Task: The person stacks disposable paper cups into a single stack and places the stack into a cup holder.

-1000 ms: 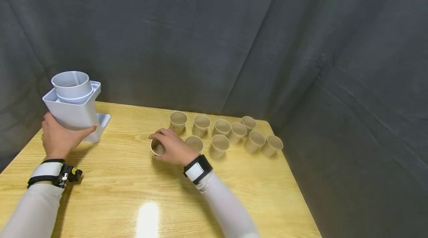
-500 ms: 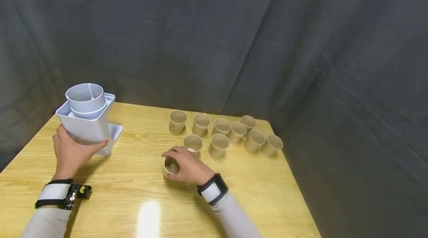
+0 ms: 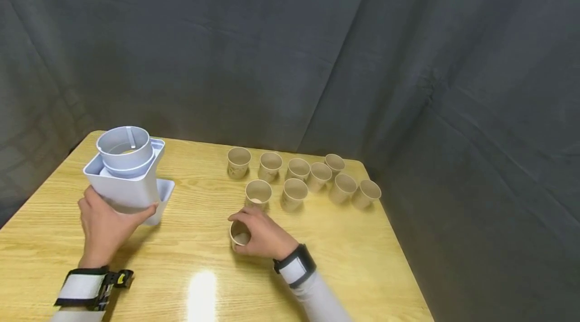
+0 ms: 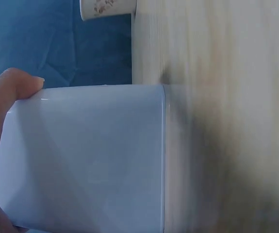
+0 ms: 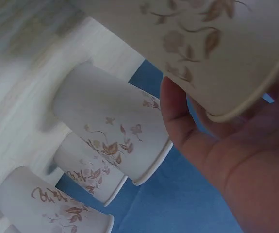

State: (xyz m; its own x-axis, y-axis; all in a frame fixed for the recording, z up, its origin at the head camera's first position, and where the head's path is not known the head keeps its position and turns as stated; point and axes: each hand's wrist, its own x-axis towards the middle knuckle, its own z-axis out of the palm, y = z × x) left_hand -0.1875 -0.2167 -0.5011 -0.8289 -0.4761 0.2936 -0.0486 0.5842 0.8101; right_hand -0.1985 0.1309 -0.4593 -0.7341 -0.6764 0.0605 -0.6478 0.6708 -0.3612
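My left hand [image 3: 109, 224] grips a white plastic box-shaped dispenser [image 3: 122, 188] from the near side, thumb at its right. A round tube [image 3: 124, 153] rises from the top and a flat foot [image 3: 165, 192] juts out at the right. In the left wrist view, a smooth wall of the dispenser [image 4: 90, 155] stands close over the wood, with fingers at its edge. To the right, my right hand [image 3: 267, 236] holds an upright paper cup [image 3: 240, 234] by its side near the rim. Brown leaf prints on the held cup [image 5: 212, 48] show in the right wrist view.
Several upright paper cups stand in loose rows behind and right of my right hand; the nearest cup [image 3: 258, 192] is just beyond it. Others reach the far cup [image 3: 367, 193] by the right table edge. Grey curtains [image 3: 226, 50] hang behind and beside the wooden table [image 3: 181, 271].
My left hand has brought the dispenser right and toward me. My right hand has moved the held cup right and nearer, in front of the other cups.
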